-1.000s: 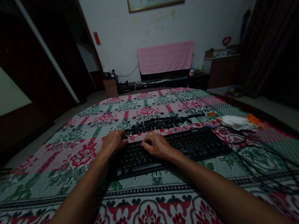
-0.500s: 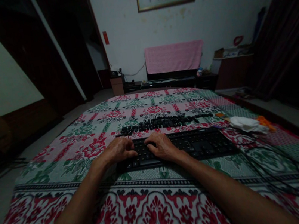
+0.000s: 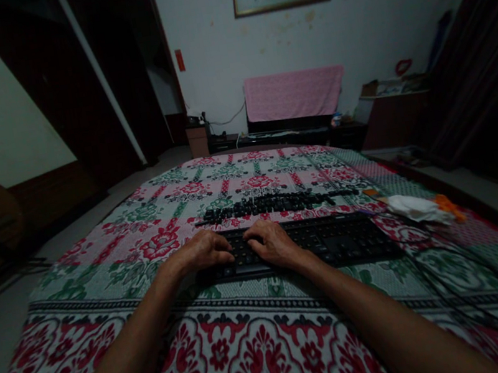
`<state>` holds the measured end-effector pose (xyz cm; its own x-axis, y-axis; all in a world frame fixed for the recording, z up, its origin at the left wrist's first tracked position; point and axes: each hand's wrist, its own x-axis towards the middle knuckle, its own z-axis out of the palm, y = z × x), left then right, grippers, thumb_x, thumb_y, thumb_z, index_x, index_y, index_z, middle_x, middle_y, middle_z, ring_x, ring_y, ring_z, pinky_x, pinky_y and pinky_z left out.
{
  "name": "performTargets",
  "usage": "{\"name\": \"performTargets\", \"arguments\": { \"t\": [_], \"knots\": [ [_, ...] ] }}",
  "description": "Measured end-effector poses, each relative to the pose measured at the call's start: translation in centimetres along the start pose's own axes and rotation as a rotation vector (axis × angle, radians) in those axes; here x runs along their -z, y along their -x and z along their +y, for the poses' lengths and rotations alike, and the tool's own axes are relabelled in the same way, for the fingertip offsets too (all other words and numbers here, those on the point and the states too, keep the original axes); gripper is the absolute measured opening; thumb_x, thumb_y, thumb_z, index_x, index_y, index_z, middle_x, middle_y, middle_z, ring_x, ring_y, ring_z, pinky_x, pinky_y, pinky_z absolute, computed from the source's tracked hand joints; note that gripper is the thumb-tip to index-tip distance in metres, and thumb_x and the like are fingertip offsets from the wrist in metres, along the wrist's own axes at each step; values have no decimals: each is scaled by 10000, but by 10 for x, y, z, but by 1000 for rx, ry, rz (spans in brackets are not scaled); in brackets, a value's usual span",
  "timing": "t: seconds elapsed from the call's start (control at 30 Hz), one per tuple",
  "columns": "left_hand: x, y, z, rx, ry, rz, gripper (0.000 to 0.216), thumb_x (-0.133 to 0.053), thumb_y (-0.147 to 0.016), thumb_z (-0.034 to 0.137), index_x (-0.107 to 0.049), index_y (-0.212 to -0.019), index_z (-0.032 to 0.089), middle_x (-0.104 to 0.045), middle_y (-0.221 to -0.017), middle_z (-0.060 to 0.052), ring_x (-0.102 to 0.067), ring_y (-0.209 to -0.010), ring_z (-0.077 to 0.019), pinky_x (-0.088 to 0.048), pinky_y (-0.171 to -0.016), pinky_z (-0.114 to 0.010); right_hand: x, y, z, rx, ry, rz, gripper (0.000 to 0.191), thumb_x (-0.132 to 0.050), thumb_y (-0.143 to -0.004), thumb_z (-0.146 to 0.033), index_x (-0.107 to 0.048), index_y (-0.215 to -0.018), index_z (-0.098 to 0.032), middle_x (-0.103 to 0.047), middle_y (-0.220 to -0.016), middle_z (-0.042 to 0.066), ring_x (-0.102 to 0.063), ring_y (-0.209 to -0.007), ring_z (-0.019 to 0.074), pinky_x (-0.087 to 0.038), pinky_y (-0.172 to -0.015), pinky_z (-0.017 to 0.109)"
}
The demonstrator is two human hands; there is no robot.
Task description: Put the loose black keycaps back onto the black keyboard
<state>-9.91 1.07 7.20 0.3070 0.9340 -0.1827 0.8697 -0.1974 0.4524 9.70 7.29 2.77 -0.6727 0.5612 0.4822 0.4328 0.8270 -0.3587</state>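
A black keyboard [image 3: 338, 245] lies across the patterned cloth in front of me. Over its left end rests my left hand [image 3: 205, 249], fingers bent and thumb apart from them. My right hand [image 3: 271, 243] lies over the keyboard's left-middle part, its thumb and forefinger apart and turned toward the left hand. I see nothing held in either hand, though some fingertips are hidden behind the knuckles. Just beyond the keyboard, many small loose black keycaps [image 3: 275, 203] are gathered in a long, narrow pile.
A flowered red, green and white cloth [image 3: 262, 361] covers the table. To the right lie a crumpled white item [image 3: 415, 208], an orange item [image 3: 449, 207] and dark cables [image 3: 459, 292]. Against the far wall, a pink cloth [image 3: 295, 94] hangs over a dark screen.
The whole view has shifted slightly, so the scene sits a little farther right. Both hands stay over the same part of the keyboard, with only small finger movements.
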Motion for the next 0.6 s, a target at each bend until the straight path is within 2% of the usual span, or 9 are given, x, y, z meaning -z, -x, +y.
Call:
{"name": "performTargets", "arguments": {
  "t": [0.23,0.47,0.6],
  "knots": [
    [-6,-2,4,-86,122,-61,289,-491,-686,374,-630,-817,158,-537,-631,28,-441,-546,-83,-297,-483,-165,-2,0,1,15,5,-1,191,-482,-740,-165,-618,-874,-174,-593,-834,44,-496,-819,154,-350,-770,286],
    [-5,-1,16,-177,60,-84,205,-458,-695,285,-621,-718,163,-537,-620,21,-455,-581,-97,-314,-540,-171,-1,-1,1,6,-2,-8,190,-478,-742,-164,-619,-869,-175,-595,-833,47,-497,-820,157,-349,-781,294],
    [-4,1,19,-198,57,-100,190,-441,-685,227,-617,-725,164,-522,-607,23,-446,-572,-96,-313,-536,-169,-1,-1,0,9,-2,-6,191,-478,-737,-156,-620,-862,-175,-595,-829,48,-496,-824,158,-346,-791,296]
  ]
}}
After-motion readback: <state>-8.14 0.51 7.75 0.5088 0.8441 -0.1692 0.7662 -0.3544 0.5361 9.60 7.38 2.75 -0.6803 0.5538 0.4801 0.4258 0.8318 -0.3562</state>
